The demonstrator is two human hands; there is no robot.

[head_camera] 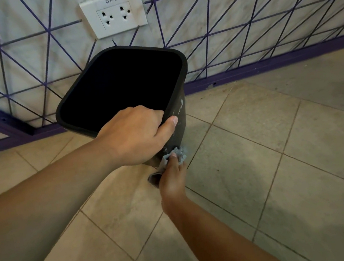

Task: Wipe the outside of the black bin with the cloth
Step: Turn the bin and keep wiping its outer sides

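- Black plastic, smeared with pale streaks on its right wall: the black bin stands on the tiled floor just in front of the patterned wall, below a white socket, and it looks tipped toward the person.
- Left hand grips the near rim, fingers curled over the edge into the dark inside, thumb pressed flat on the outer wall.
- Right hand holds the grey cloth low on the bin's right outer side, fingers closed round the bunched fabric, fingertips pushing it against the plastic.
- Judged from this, the wiping is under way near the base (the streaks higher up look unwiped).
- To do it well: keep the rim hold firm so the bin cannot skid, spread the cloth flatter for wider contact, stroke upward through the streaks with overlapping passes, then turn the bin to bring the hidden sides round.
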